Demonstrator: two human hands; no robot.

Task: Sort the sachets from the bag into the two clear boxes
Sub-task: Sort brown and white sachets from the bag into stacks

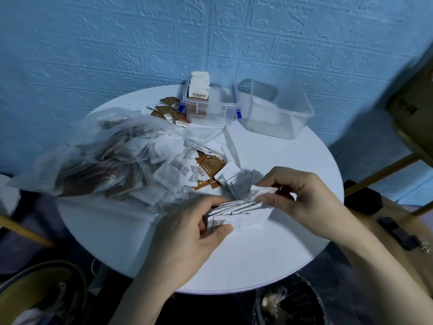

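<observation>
Round white table: near rim cut by forearms. Clear bag lying left, contents blurred through film; brown and white sachets spill from its mouth. Two clear boxes at far edge: left box holds upright sachets; right box contents indistinct. Left hand grips fanned white stack; right hand pinches one white sachet above it.

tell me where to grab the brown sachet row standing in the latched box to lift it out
Pinch the brown sachet row by its top edges, coming straight down from above. The sachets stand upright and poke above the rim of the latched box, whose clear walls block any approach from the side.
</observation>
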